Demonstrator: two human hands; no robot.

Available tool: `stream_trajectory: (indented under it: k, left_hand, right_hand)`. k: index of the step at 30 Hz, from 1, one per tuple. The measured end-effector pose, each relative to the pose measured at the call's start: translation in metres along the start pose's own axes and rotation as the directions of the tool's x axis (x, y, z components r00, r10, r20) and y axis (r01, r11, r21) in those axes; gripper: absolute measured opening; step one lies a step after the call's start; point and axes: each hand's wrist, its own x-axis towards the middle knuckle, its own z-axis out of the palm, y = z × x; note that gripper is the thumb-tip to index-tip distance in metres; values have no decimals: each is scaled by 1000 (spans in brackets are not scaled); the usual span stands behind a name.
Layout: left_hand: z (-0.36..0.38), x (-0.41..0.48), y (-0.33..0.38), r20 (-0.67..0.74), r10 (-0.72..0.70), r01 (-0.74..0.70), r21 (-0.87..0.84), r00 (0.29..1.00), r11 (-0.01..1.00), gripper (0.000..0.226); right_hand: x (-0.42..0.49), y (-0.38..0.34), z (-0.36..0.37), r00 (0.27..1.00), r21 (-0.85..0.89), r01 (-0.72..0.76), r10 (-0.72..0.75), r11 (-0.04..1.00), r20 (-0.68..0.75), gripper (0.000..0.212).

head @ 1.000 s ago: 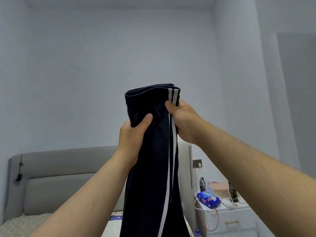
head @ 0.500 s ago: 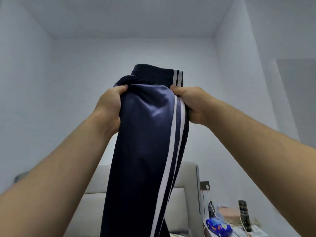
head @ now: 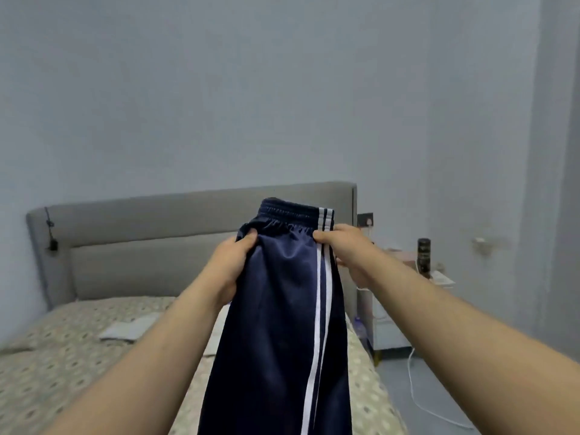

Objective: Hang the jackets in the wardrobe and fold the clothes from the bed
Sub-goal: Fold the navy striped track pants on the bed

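Dark navy track pants (head: pixel 279 309) with two white side stripes hang in front of me over the bed (head: pixel 62 356). My left hand (head: pixel 230 266) grips the left side just under the elastic waistband. My right hand (head: pixel 348 251) pinches the right side at the stripes. The legs drop straight down and leave the frame at the bottom. A flat pale folded item (head: pixel 128 329) lies on the patterned bedspread to the left of the pants.
A grey padded headboard (head: pixel 157 233) stands against the back wall. A white nightstand (head: pixel 389 321) with a dark bottle (head: pixel 424 255) is right of the bed. A white cable (head: pixel 417 394) trails on the floor there.
The view has tilted down, so the bed now shows. Both hands have lowered the pants from ceiling height to headboard level, still holding them below the waistband.
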Motion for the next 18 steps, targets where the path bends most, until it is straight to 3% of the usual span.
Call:
stream_trajectory:
  k: [2,5,9,13,16,18]
  left_hand:
    - [1,2,-60,-26,-107,108,28,994,994,21]
    - [0,-3,-141,-69,-251,259,151,965,954,16]
    - [-8,2,-240,-61,-489,490,216,870,845,16]
    - [-4,14,-328,-48,-729,725,-84,683,684,22]
    - [11,33,-367,-60,-764,735,-233,642,636,24]
    - [20,52,-385,-56,-758,711,-308,650,633,28]
  right_hand:
    - [6,57,2,997,-77,-72,72,994,-6,20]
    - [5,136,5,976,-133,-209,215,969,31,5]
    - [14,240,6,851,-206,-488,515,848,101,12]
    - [26,324,10,693,-147,-691,706,708,145,17]
    - [44,364,14,633,-31,-756,743,653,217,18]
    - [60,389,15,648,51,-753,726,656,229,24]
